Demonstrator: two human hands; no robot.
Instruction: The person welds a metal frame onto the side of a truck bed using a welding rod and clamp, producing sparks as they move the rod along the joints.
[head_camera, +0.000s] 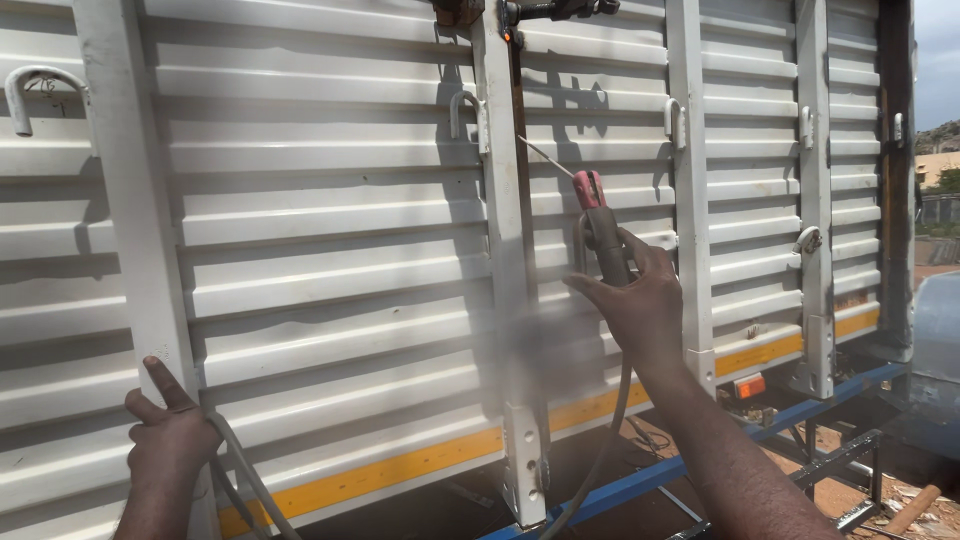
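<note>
Head view: holder (603, 235) is clamped in right hand (640, 305), rod (545, 157) at 10 o'clock; left hand (172, 435) grips cable (245, 475) (bare). Burns or shock are risked if contact slips.

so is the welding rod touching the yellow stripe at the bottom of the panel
No, the rod points up at the white post, well above the yellow stripe, with the holder in the right hand.

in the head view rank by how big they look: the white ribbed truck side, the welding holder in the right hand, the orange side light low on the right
1. White ribbed truck side, fills most of the view.
2. Welding holder gripped by the right hand.
3. Orange side light, though it sits farther from the camera, so its true size is unsure.
</note>
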